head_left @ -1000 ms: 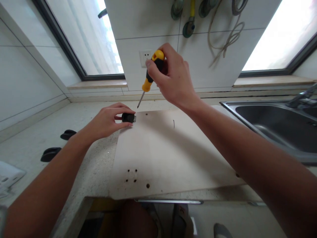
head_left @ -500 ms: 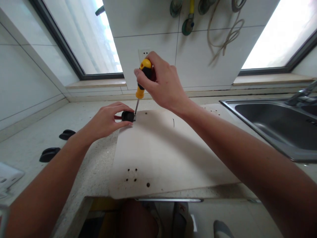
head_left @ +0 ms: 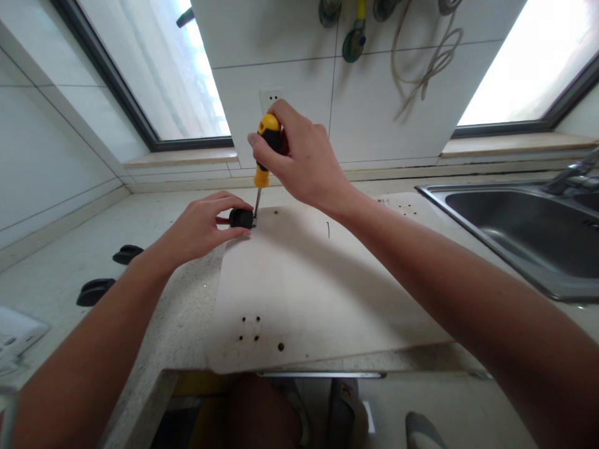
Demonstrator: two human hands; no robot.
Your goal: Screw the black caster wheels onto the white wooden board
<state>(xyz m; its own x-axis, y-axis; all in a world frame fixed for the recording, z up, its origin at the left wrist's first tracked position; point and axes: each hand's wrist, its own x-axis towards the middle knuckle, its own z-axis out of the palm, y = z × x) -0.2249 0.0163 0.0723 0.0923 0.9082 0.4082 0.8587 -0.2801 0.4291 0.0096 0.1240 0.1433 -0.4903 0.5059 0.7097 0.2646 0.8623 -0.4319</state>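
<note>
Head view: your right grip [head_left: 306, 159] wraps the screwdriver [head_left: 262, 177], its long axis steep, tip down and slightly left at the right edge of the black caster [head_left: 241, 218]. Your left grip [head_left: 206, 228], nearer that tip, pinches the caster at the board's far left corner [head_left: 262, 219].

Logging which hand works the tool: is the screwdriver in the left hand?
No, the right hand grips the screwdriver; the left hand holds a black part.
</note>
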